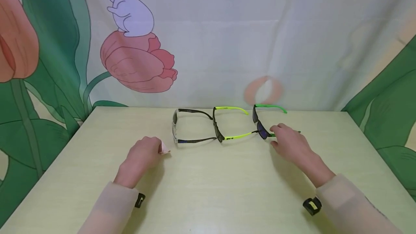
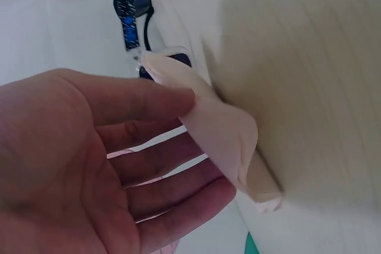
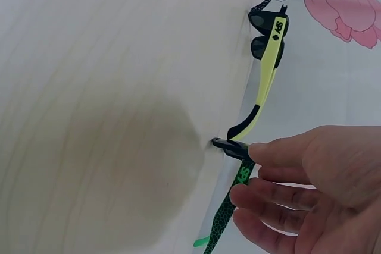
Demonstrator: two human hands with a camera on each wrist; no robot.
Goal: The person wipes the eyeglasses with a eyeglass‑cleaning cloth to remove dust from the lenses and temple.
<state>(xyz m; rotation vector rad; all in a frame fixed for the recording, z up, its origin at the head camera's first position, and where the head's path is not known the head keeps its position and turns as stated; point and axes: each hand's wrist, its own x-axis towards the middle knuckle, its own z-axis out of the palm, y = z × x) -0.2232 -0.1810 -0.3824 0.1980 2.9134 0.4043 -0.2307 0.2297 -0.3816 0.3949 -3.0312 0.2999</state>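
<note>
My left hand (image 1: 141,156) pinches a folded pale pink cloth (image 2: 220,129) between thumb and fingers, just left of the clear-framed sunglasses (image 1: 174,127). My right hand (image 1: 290,143) is at the green-armed sunglasses (image 1: 262,130); in the right wrist view its thumb and fingers pinch them near the hinge of the patterned arm (image 3: 223,215). Between these two pairs stand sunglasses with yellow arms (image 1: 235,137). All three pairs have their arms unfolded and extending to the right, in a row.
The pale wooden table (image 1: 208,190) ends at a hanging cloth backdrop (image 1: 211,46) printed with flowers and a white animal. Black bands (image 1: 312,206) sit at both sleeve cuffs. The row of sunglasses lies near the table's back edge.
</note>
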